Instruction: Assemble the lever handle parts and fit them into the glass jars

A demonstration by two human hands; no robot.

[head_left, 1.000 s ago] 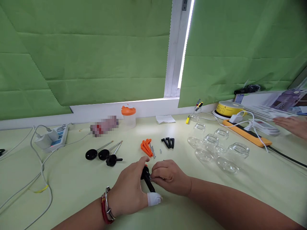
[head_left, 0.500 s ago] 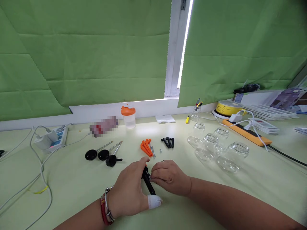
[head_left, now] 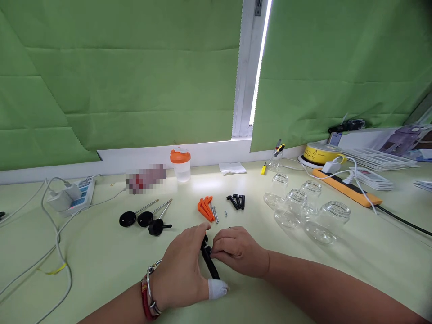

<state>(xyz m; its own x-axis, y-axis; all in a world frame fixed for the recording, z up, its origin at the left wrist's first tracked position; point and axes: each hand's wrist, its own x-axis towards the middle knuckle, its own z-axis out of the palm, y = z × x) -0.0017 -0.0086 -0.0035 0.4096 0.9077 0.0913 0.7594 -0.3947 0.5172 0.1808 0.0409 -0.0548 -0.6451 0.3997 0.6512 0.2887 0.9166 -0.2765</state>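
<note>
My left hand (head_left: 184,265), its thumb wrapped in white tape, is closed round a black piece with a straight handle (head_left: 209,264); the palm hides the rest of it. The fingers of my right hand (head_left: 238,252) are pinched together against the side of that piece, on something too small to make out. Just beyond my hands lie several orange angled levers (head_left: 205,209), thin metal pins (head_left: 215,213), tiny metal parts (head_left: 226,213) and short black L-shaped handles (head_left: 236,202). To the left are black round pieces with metal rods (head_left: 146,218), one with a black handle attached.
Several clear glass jars (head_left: 334,218) stand at the right, with a yellow-handled tool (head_left: 263,169) behind them. An orange power strip (head_left: 347,186), a yellow round case (head_left: 320,154) and cables lie further right. An orange-lidded cup (head_left: 181,166) stands at the back; white cables (head_left: 58,238) run down the left.
Both hands stay in nearly the same place. The black handled piece and my left thumb have shifted very slightly downward.
</note>
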